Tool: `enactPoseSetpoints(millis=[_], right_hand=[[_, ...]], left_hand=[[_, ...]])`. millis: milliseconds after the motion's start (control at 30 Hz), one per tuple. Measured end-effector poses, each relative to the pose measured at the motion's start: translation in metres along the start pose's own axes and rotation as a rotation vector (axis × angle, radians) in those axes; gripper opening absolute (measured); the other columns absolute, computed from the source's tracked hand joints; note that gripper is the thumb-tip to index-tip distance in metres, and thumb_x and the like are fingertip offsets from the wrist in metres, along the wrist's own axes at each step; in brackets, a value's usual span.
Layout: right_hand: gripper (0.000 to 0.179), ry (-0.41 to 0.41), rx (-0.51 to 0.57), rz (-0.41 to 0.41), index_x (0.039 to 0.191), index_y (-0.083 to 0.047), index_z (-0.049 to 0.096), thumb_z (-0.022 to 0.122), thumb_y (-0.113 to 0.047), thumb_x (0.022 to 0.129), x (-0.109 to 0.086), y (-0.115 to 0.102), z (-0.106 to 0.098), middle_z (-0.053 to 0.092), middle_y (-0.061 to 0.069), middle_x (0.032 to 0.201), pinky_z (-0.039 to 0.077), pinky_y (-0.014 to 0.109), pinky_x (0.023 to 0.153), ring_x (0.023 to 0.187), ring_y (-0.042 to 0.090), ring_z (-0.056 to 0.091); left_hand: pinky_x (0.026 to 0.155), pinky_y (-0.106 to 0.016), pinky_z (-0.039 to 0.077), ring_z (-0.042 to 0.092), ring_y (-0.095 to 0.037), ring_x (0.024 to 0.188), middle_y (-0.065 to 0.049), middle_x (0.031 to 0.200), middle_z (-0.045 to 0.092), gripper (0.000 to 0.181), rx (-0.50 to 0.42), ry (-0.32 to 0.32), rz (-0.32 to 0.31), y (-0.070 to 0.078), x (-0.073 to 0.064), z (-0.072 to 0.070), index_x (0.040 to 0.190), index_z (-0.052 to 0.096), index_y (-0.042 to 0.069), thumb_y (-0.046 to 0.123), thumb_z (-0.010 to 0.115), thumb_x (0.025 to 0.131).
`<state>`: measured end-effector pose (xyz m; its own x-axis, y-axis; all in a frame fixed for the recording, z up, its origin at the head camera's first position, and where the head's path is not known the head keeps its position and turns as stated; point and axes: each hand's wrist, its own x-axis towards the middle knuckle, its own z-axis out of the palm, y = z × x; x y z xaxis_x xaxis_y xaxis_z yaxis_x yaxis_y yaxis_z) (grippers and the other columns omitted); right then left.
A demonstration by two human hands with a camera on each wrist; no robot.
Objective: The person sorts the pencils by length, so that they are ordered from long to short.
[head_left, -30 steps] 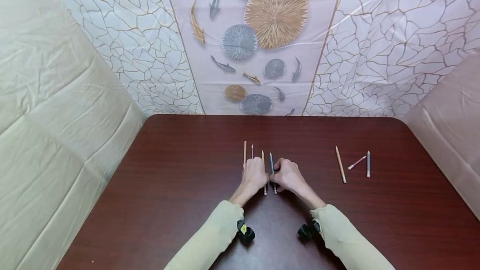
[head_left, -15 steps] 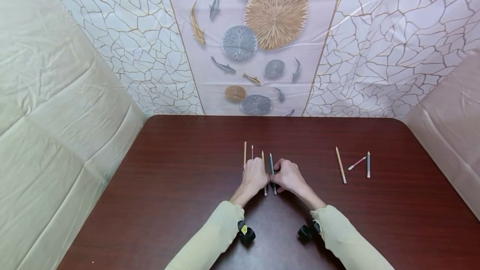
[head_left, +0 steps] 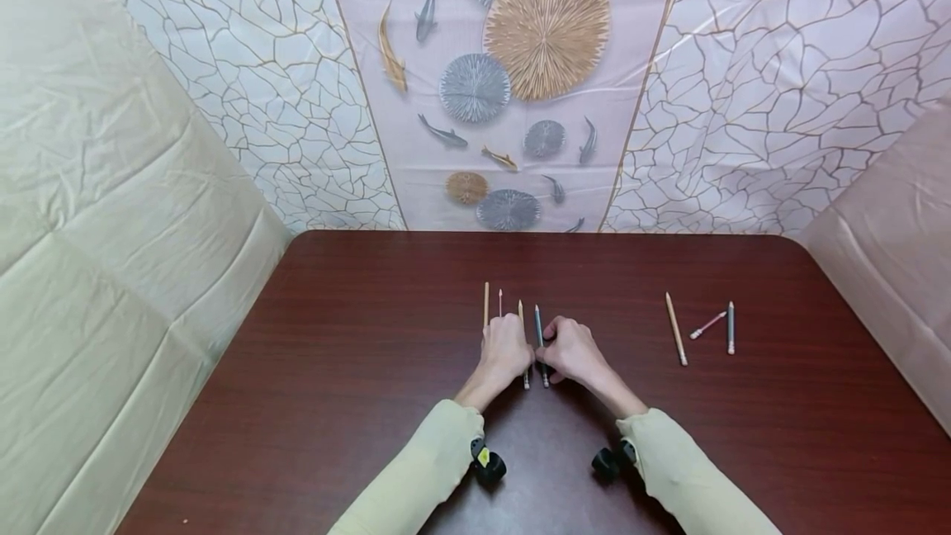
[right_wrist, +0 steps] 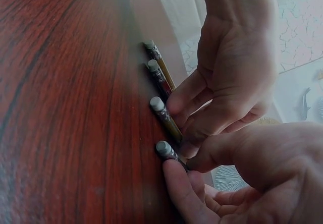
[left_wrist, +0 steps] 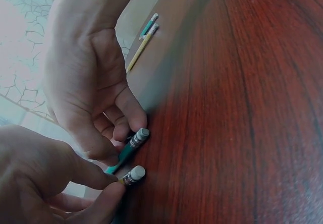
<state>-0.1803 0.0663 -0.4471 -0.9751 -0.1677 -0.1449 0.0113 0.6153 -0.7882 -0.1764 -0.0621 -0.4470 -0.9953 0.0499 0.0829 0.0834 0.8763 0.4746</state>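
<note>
My left hand [head_left: 505, 349] pinches a yellow pencil [head_left: 522, 320] near its eraser end. Beside it, my right hand [head_left: 575, 347] pinches a teal pencil [head_left: 538, 319] between thumb and fingers. Both pencils lie on the table almost parallel, tips pointing away, with a small gap between them. To the left lie a pink pencil [head_left: 500, 300] and a light wooden pencil [head_left: 486, 304], partly hidden by the left hand. In the right wrist view their eraser ends show beyond the left hand, roughly lined up with the yellow pencil's eraser [right_wrist: 157, 103].
On the right of the dark red-brown table [head_left: 357, 436] lie a yellow pencil [head_left: 676, 329], a short slanted pink pencil [head_left: 708, 324] and a blue-grey pencil [head_left: 731, 329]. A patterned cloth [head_left: 513, 147] hangs behind the far edge.
</note>
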Motion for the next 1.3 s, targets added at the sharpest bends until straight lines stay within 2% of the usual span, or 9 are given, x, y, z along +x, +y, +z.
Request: enactPoseSetpoints(millis=[533,1133,1300], right_hand=[[0.021,0.001,-0.004,-0.015,0.096,0.008,0.058,0.068,0.0,0.078,0.0013,0.0024,-0.0002,0.064,0.014,0.08,0.052,0.031,0.043,0.043,0.021,0.063],[0.022,0.008,-0.002,-0.014,0.095,0.008,0.058,0.069,0.0,0.079,0.0008,0.0035,-0.0005,0.063,0.013,0.076,0.052,0.03,0.042,0.042,0.02,0.063],[0.02,0.009,0.0,-0.027,0.094,0.007,0.058,0.069,-0.001,0.079,0.0003,0.0041,-0.0008,0.064,0.01,0.072,0.052,0.031,0.042,0.042,0.021,0.063]], left_hand=[[0.063,-0.04,0.054,0.066,-0.03,0.07,-0.003,0.059,0.055,0.033,0.018,0.012,-0.01,0.0022,-0.0001,-0.0011,0.056,0.051,0.011,0.007,0.077,0.075],[0.055,-0.037,0.052,0.065,-0.029,0.067,-0.005,0.061,0.056,0.032,0.009,-0.004,-0.027,0.0035,-0.0003,-0.0016,0.058,0.052,0.011,0.006,0.077,0.076],[0.057,-0.039,0.053,0.067,-0.032,0.069,-0.006,0.061,0.056,0.032,-0.006,0.026,-0.032,0.0029,-0.0006,-0.0014,0.057,0.053,0.011,0.011,0.076,0.078]])
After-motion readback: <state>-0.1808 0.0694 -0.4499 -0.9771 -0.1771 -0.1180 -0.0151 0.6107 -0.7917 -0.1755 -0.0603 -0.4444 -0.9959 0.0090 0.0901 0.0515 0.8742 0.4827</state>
